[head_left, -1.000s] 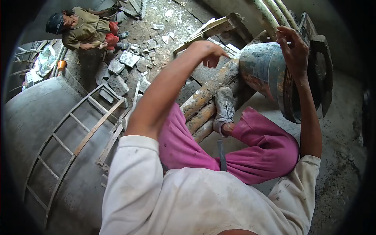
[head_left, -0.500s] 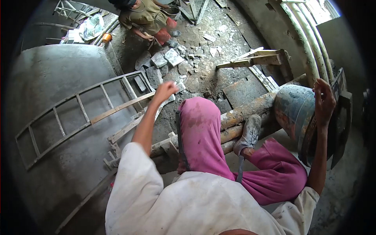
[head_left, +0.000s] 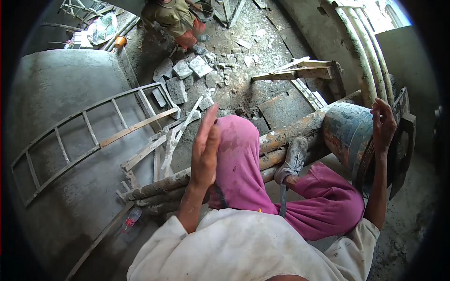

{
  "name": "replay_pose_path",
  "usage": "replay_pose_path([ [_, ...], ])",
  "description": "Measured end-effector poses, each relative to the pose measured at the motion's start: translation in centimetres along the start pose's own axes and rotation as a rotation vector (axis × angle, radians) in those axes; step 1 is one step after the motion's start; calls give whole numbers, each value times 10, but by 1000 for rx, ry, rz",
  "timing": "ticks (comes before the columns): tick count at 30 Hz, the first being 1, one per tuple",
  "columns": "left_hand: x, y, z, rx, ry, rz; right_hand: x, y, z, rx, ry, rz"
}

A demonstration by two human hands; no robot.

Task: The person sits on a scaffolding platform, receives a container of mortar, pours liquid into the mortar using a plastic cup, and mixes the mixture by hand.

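Observation:
My left hand (head_left: 205, 152) is raised beside my left knee, with its fingers stretched out and nothing in it. The knee is in a stained pink trouser leg (head_left: 239, 161). Over on the right, my right hand (head_left: 384, 124) is held up with loosely bent fingers, and no object shows in it. Nearest to that hand is a paint-splashed bucket (head_left: 347, 129) lying on its side across rusty, crusted poles (head_left: 293, 126). My worn grey shoe (head_left: 295, 157) rests on these poles.
Far below, a person (head_left: 176, 21) stands near a pail (head_left: 203, 13) and broken blocks (head_left: 183, 70). A wooden ladder (head_left: 89, 129) leans along the wall on the left. A timber trestle (head_left: 304, 72) stands ahead, and a plastic bottle (head_left: 132, 218) lies lower left.
My left hand has swung back toward my knee, and its fingers have straightened. My right hand stays near the bucket. The person below has straightened up, and one hand is now at the pail.

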State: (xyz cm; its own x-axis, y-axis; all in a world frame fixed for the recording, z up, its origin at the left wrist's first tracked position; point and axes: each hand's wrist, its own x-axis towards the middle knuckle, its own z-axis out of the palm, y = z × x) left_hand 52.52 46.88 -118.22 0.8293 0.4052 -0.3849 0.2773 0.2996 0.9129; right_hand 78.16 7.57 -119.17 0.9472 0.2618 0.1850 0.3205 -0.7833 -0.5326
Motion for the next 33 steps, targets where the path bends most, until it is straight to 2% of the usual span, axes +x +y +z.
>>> replay_pose_path([
  [2, 25, 56, 38, -76, -200, 395, 1, 2, -2, -20, 5, 5],
  [3, 36, 66, 49, 5, -404, 597, 0, -1, 0, -35, -4, 17],
  [5, 46, 65, 110, -87, -608, 696, 0, -1, 3, 19, 0, 3],
  [6, 45, 63, 130, 90, -639, 784, 0, 11, 3, 62, -13, 9],
  [8, 46, 43, 161, 372, -855, 755, 2, 17, 3, 54, -32, 55],
  [10, 58, 12, 172, 484, -1083, 566, 3, 14, 2, -16, -27, 0],
  [11, 60, -18, 172, 419, -1033, 572, 3, 10, 1, -71, -28, -53],
  [13, 64, -53, 168, 344, -1002, 581, 4, 4, 0, -74, -32, 13],
  [15, 64, -61, 150, 780, -923, 326, 3, 5, 2, -49, -22, -9],
  [16, 64, -64, 148, 776, -949, 331, 3, 0, 2, -49, -17, -10],
  [18, 60, -65, 148, 1091, -821, 624, 1, -4, 3, -42, -1, -6],
  [19, 63, -63, 149, 1079, -846, 642, 2, -6, 3, -83, 10, -14],
  [21, 64, -61, 148, 964, -903, 547, 2, -16, 3, -72, 18, -8],
  [23, 64, -65, 147, 1016, -928, 588, 2, -13, 2, -33, 15, 29],
  [26, 66, -77, 143, 1300, -839, 677, 5, -17, 2, -65, 30, 60],
  [33, 74, -79, 147, 1288, -886, 686, 7, -16, 2, -54, 39, 47],
])
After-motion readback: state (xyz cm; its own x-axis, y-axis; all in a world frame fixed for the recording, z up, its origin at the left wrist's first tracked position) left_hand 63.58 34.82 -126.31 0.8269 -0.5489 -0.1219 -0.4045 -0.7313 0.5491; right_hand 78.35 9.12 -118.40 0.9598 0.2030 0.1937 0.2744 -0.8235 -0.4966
